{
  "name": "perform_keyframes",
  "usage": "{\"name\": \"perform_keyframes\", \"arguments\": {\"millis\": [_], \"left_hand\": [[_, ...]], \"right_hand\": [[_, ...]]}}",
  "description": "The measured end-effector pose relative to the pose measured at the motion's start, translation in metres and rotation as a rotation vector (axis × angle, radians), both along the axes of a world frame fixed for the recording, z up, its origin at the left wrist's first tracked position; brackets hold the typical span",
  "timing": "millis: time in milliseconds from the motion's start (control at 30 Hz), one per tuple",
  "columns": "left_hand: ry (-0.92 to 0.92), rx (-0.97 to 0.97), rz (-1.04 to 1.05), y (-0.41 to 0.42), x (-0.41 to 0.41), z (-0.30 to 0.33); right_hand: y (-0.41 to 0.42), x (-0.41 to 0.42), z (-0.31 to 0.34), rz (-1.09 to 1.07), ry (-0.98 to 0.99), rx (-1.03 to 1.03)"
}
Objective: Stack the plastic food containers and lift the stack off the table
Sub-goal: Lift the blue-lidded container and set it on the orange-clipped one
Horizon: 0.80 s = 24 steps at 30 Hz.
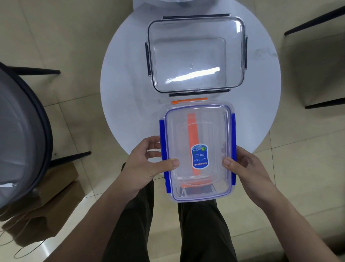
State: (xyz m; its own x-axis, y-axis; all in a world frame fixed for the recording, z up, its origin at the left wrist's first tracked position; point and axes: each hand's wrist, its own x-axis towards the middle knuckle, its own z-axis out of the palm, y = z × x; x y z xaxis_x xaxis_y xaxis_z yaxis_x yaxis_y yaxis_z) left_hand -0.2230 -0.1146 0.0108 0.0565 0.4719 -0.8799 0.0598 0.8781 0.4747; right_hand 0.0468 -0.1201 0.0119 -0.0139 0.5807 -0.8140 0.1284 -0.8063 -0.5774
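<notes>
A clear container with blue side clips (211, 131) and a blue label is held over the near edge of the round white table (123, 78), partly above my legs. Through its clear body I see orange clips of another container (192, 127) underneath or inside it; which, I cannot tell. My left hand (149, 160) grips its left side with the thumb on the lid. My right hand (248, 168) grips the right side the same way. A larger clear container with dark clips (196, 54) rests on the far half of the table.
A dark-framed chair (28, 131) stands at the left, and another chair's legs (315, 22) show at the right. A brown cardboard box (56, 196) lies on the tiled floor at lower left. A white object (175, 1) sits at the table's far edge.
</notes>
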Motion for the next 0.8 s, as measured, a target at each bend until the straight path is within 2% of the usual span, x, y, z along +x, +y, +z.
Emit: {"name": "perform_keyframes", "arguments": {"millis": [133,333,800], "left_hand": [[-0.002,0.013,-0.041,0.004,-0.004,0.001],[0.049,0.099,0.024,0.031,-0.007,0.004],[0.062,0.201,-0.035,0.076,-0.001,0.001]], "right_hand": [[-0.007,-0.001,0.001,0.031,-0.056,0.045],[-0.03,0.002,0.005,0.035,-0.076,0.026],[-0.076,-0.011,0.013,-0.198,0.146,-0.184]]}}
